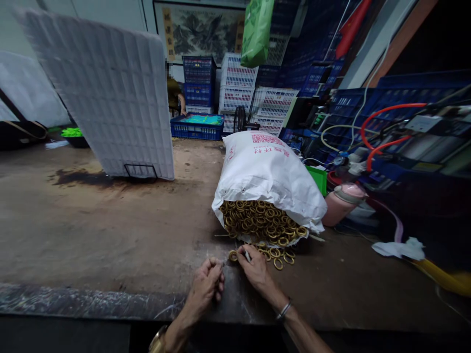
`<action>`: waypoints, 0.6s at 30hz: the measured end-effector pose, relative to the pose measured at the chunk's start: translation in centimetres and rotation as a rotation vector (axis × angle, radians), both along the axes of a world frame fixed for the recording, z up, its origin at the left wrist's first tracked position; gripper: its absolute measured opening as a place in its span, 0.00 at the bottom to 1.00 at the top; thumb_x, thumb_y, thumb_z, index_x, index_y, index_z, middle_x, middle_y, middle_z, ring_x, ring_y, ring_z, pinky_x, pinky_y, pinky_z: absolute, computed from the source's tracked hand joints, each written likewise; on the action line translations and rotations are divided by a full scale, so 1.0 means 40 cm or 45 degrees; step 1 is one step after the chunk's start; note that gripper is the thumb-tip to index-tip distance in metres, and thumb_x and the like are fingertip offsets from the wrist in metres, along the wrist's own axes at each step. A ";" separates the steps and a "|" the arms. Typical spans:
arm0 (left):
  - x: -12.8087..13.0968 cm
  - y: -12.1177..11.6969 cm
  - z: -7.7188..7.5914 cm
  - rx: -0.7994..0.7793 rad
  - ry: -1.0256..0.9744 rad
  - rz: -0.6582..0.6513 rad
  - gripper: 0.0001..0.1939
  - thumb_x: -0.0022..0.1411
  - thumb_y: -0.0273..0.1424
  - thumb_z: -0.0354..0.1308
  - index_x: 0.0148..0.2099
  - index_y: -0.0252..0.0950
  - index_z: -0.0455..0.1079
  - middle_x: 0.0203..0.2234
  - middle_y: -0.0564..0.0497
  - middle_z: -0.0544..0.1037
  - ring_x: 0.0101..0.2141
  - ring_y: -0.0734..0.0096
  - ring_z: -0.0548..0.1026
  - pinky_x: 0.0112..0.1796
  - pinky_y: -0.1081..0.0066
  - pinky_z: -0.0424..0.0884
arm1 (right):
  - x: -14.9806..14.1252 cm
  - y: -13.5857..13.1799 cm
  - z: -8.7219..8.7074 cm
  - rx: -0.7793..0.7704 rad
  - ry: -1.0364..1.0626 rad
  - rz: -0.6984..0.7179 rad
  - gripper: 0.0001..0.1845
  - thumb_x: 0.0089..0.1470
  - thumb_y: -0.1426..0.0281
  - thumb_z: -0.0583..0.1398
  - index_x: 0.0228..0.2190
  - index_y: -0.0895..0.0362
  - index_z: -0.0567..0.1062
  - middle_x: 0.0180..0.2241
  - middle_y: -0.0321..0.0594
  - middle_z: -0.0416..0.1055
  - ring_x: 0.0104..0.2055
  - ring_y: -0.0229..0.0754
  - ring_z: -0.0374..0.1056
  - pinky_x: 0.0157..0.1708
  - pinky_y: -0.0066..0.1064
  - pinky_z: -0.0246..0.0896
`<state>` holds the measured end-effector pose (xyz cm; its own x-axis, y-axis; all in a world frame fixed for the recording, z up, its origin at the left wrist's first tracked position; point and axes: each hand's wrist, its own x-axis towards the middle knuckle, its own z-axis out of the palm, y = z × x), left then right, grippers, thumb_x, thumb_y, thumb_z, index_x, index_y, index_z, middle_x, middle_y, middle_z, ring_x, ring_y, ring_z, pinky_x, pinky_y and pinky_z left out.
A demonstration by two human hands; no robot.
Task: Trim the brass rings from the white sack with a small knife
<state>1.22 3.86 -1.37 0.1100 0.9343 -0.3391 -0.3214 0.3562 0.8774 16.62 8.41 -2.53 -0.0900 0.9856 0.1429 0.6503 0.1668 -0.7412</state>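
Note:
A white woven sack (270, 171) with red print lies on the table with its mouth towards me, full of brass-coloured rings (263, 223). Several loose rings (278, 264) have spilled in front of it. My right hand (257, 272) is at the spilled rings, fingers pinched, with a small silvery thing (248, 256) showing between them. One ring (233, 255) lies right by its fingertips. To the left, just above the table, my left hand (206, 283) is closed, thumb against curled fingers. Whatever it may hold is hidden.
A tall white ribbed panel (121, 98) stands in a black wire holder (140, 171) on the wooden table (91, 235). Right of the sack are a pink bottle (344, 203), a green tray (316, 179) and red hoses (390, 144). Behind, a person (174, 93) touches a blue crate (196, 128).

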 end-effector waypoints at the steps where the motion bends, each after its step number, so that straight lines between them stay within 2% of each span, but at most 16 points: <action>1: 0.001 0.006 -0.002 0.020 0.085 0.010 0.18 0.49 0.45 0.56 0.34 0.37 0.59 0.16 0.61 0.64 0.13 0.82 0.59 0.12 0.82 0.53 | -0.003 0.001 -0.002 -0.034 0.051 0.011 0.09 0.51 0.67 0.52 0.24 0.57 0.68 0.24 0.35 0.65 0.28 0.36 0.60 0.30 0.26 0.52; 6: 0.010 0.033 0.010 0.189 0.296 0.082 0.17 0.52 0.42 0.54 0.40 0.36 0.60 0.13 0.63 0.58 0.13 0.81 0.55 0.14 0.80 0.52 | -0.014 0.001 0.007 -0.134 0.209 0.101 0.09 0.50 0.66 0.54 0.24 0.57 0.69 0.22 0.32 0.64 0.26 0.35 0.59 0.28 0.25 0.52; 10: 0.015 0.055 0.013 0.345 0.394 0.098 0.09 0.53 0.36 0.55 0.31 0.34 0.64 0.17 0.59 0.63 0.19 0.79 0.60 0.22 0.78 0.58 | -0.027 -0.006 0.026 -0.172 0.255 0.156 0.11 0.49 0.65 0.55 0.24 0.58 0.71 0.22 0.32 0.65 0.26 0.35 0.59 0.28 0.24 0.53; 12: 0.013 0.062 0.007 0.410 0.408 0.085 0.09 0.54 0.34 0.54 0.26 0.34 0.63 0.19 0.56 0.65 0.22 0.77 0.62 0.25 0.77 0.59 | -0.033 -0.009 0.031 -0.195 0.286 0.160 0.11 0.49 0.64 0.55 0.24 0.58 0.72 0.22 0.33 0.66 0.26 0.35 0.59 0.28 0.24 0.53; 18: 0.006 0.064 -0.020 0.478 0.437 0.078 0.11 0.54 0.37 0.53 0.25 0.35 0.63 0.19 0.56 0.64 0.23 0.75 0.62 0.27 0.76 0.59 | -0.030 -0.007 0.018 -0.237 0.413 0.164 0.12 0.47 0.62 0.57 0.23 0.59 0.72 0.23 0.35 0.68 0.27 0.37 0.61 0.29 0.26 0.55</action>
